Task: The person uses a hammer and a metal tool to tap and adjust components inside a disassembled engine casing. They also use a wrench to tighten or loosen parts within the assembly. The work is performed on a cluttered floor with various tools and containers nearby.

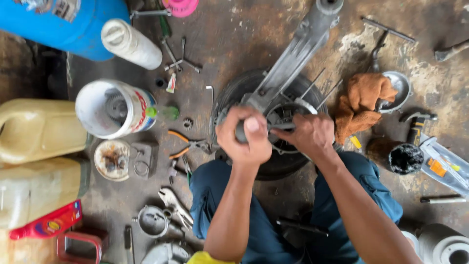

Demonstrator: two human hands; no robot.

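My left hand (244, 137) is closed around the dark handle of a tool, thumb on top, with the shaft running right toward the engine part. My right hand (309, 134) grips the shaft end of that same tool over a round metal engine assembly (283, 105) that rests on a black tyre (229, 95). A long grey metal arm (298, 49) extends from the assembly up to the top of the view. Thin studs (323, 85) stick out of the assembly to the right. My knees in blue trousers (210, 190) frame the tyre.
On the oily floor lie an orange rag (361, 100), a metal bowl (401, 88), orange-handled pliers (183, 144), a white bucket holding a gear (115, 107), a blue drum (73, 24), yellowish jerrycans (39, 127), a black cup (405, 159) and scattered wrenches and casings (171, 205).
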